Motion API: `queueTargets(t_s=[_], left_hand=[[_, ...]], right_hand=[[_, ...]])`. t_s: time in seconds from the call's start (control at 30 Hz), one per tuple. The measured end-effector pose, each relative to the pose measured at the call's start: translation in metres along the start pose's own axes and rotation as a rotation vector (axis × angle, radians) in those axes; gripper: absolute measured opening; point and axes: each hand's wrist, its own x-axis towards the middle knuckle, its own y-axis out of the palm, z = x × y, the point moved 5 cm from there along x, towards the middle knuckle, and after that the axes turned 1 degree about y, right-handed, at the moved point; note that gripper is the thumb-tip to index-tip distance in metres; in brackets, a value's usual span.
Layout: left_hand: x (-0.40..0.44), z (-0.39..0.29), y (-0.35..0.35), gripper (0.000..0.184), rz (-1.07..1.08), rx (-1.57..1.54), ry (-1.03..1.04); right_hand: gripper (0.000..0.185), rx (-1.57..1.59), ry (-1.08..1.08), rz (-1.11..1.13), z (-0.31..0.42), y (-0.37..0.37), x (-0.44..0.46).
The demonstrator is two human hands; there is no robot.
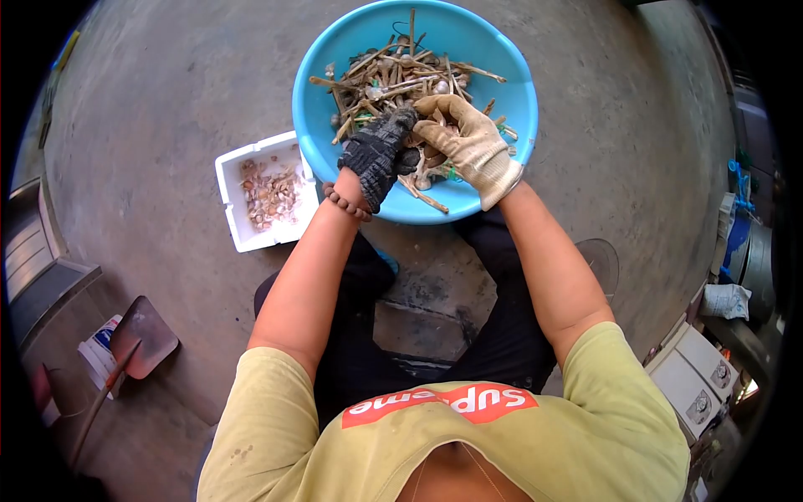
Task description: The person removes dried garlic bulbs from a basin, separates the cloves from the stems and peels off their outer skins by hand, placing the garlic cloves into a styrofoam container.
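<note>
A wide light-blue basin (515, 75) holds a heap of dried garlic (385, 79), with bulbs and stiff brown stalks crossing each other. Over the near part of the heap, my left hand (381, 149), in a dark grey knit glove, has its fingers closed. Facing it, my right hand (468, 142), in a cream glove, curls its fingers in. Between the two hands shows brown, papery garlic, apparently a bulb that both grip; the fingers partly hide it. One loose stalk (424, 194) rests against the basin's near wall.
Left of the basin, a white foam box (232, 201) holds many separated cloves (272, 197). A shovel (144, 335) leans by a white bucket (99, 356) at lower left. White boxes (693, 376) and other household items line the right side.
</note>
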Motion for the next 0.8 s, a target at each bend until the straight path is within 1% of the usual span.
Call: queueTargets(t_s=[0.03,0.07,0.1,0.17,0.2,0.27,0.3,0.37,0.4,0.53,0.6,0.63,0.67,0.7,0.77,0.8], left_hand=[[-0.002,0.004,0.002,0.044,0.088,-0.213,-0.212],[-0.005,0.006,0.006,0.049,0.175,-0.426,-0.424],[-0.001,0.000,0.000,0.049,0.174,-0.426,-0.425],[-0.004,0.003,0.000,0.056,0.226,-0.707,-0.844],[-0.006,0.005,0.004,0.056,0.226,-0.707,-0.845],[-0.004,0.003,0.004,0.055,0.106,-0.365,-0.491],[-0.006,0.004,0.007,0.055,0.106,-0.365,-0.491],[-0.005,-0.003,0.011,0.053,0.130,-0.083,-0.260],[-0.004,-0.003,0.010,0.049,0.187,-0.132,-0.333],[-0.008,-0.001,0.012,0.048,0.148,-0.079,-0.310],[-0.009,0.005,0.015,0.047,0.233,-0.090,-0.365],[-0.009,0.006,0.015,0.047,0.233,-0.090,-0.365],[-0.009,0.008,0.013,0.048,0.187,-0.085,-0.389],[-0.007,0.008,0.009,0.048,0.141,-0.080,-0.414],[-0.003,0.008,0.004,0.048,0.165,-0.093,-0.451],[0.000,0.006,0.000,0.048,0.190,-0.107,-0.486]], right_hand=[[0.027,-0.079,-0.007,0.000,0.001,0.002,0.000],[0.028,-0.080,-0.063,0.001,0.000,0.002,0.000],[0.028,-0.080,-0.063,0.002,0.000,0.003,-0.001],[0.027,-0.330,-0.139,-0.020,0.004,0.006,-0.001],[0.027,-0.330,-0.139,-0.019,-0.001,0.006,0.000],[0.024,-0.297,-0.168,-0.023,-0.013,0.005,0.004],[0.024,-0.298,-0.168,-0.023,-0.011,0.004,0.003],[0.022,-0.483,-0.116,-0.049,-0.007,0.001,0.000],[0.022,-0.483,-0.115,-0.048,-0.007,0.002,-0.001],[0.019,-0.397,-0.133,-0.008,-0.010,0.004,-0.001],[0.018,-0.365,-0.130,0.018,-0.010,0.005,0.000],[0.016,-0.271,-0.057,0.013,-0.013,0.005,0.000],[0.015,-0.177,0.015,0.008,-0.015,0.005,0.000],[0.015,-0.177,0.014,0.010,-0.015,0.004,0.001],[0.014,0.169,0.085,0.043,-0.018,0.002,0.001],[0.015,0.211,0.097,0.025,-0.015,0.002,0.000]])
